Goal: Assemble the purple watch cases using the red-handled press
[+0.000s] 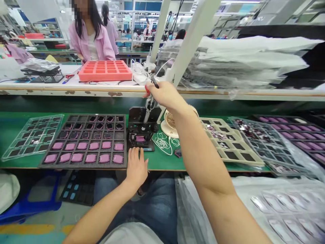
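My right hand [162, 95] is wrapped round the top of the lever of a black hand press [143, 123], with a red knob end showing at the fingers. Inside the press, under its head, sits a pink-purple watch-shaped part [139, 138]. My left hand [137, 166] lies flat with fingers stretched at the front of the press base, holding nothing. Just left of the press, a dark foam tray [83, 165] carries pink parts in its two near rows and black-faced, pink-edged ones farther back. One dark part [178, 153] rests on the green bench right of the press.
Clear plastic tray [10, 154] stands far left. A small fan [169, 123] with a white cable is behind my right forearm. Beige tray [256, 162] and more trays fill the right side. On the shelf sits a red divided tray [83, 77]; a person in pink stands beyond.
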`<state>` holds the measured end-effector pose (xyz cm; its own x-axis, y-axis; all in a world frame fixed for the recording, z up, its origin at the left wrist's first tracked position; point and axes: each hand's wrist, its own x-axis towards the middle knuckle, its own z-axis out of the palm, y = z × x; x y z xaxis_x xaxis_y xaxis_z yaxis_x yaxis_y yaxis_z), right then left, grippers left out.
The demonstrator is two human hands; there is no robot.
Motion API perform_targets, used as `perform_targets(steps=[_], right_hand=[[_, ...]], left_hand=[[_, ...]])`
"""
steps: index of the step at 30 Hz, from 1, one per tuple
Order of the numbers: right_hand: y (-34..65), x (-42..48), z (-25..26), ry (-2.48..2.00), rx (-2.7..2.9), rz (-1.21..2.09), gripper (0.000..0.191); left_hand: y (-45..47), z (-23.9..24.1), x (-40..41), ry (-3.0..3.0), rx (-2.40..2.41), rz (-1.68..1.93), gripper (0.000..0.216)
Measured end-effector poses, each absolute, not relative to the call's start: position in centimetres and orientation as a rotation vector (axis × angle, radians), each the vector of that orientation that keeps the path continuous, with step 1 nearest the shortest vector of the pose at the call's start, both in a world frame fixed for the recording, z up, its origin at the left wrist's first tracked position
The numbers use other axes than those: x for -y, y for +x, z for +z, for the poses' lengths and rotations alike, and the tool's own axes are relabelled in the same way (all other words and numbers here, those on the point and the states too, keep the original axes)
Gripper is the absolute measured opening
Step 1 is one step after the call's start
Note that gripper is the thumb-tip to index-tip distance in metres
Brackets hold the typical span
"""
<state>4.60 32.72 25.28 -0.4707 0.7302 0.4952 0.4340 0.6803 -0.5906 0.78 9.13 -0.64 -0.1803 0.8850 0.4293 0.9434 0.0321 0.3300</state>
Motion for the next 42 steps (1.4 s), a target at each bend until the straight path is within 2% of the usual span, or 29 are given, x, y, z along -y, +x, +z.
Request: perform_targets(steps=[2, 5, 7, 11, 14, 16, 19, 22, 27, 33, 39, 42], right_hand=[[5.1, -30.4, 25.2, -0.711, 2.084, 0.459, 0.035], [7.1, -25.4, 23.7, -0.553, 1.962, 0.344, 0.043], [8.2, -22.1, 21.5, -0.560, 1.879, 0.328, 0.043], [8.6, -18.3, 16.0, -0.560, 1.819, 0.334, 0.028], [9.1, -17.9, 12.9, -0.584, 1.833, 0.331, 0.034], [10.9, -18.4, 11.1, -0.792, 1.720, 0.308, 0.039], [15.6, -19.9, 8.5, -1.526, 1.541, 0.298, 0.044], [20.1, -21.2, 5.8, -2.131, 1.516, 0.394, 0.040], [21.7, -22.1, 3.3, -2.292, 1.590, 0.481, 0.044], [21.7, -21.9, 3.2, -2.269, 1.643, 0.499, 0.044], [22.3, -22.5, 3.0, -2.220, 1.683, 0.562, 0.045], [22.6, -23.0, 2.9, -2.143, 1.645, 0.646, 0.042]], left_hand=[[0.7, -0.9, -8.9, -1.958, 2.162, -0.801, 0.049], [0.6, -1.2, -9.0, -1.957, 2.161, -0.759, 0.050], [0.7, -1.3, -9.1, -1.951, 2.165, -0.742, 0.050], [0.8, -1.4, -9.2, -1.959, 2.154, -0.709, 0.049], [0.6, -1.4, -9.1, -1.978, 2.134, -0.726, 0.047], [0.4, -1.5, -9.1, -1.979, 2.116, -0.764, 0.048], [0.4, -1.7, -9.2, -1.958, 2.100, -0.811, 0.049], [0.6, -1.9, -9.4, -1.961, 2.090, -0.794, 0.049], [0.6, -1.5, -9.3, -1.985, 2.060, -0.771, 0.048], [1.1, -0.3, -9.6, -2.099, 2.069, -1.093, 0.037], [4.0, 0.9, -11.1, -2.322, 2.243, -1.777, 0.036], [5.2, 0.6, -12.0, -2.365, 2.315, -1.927, 0.032]])
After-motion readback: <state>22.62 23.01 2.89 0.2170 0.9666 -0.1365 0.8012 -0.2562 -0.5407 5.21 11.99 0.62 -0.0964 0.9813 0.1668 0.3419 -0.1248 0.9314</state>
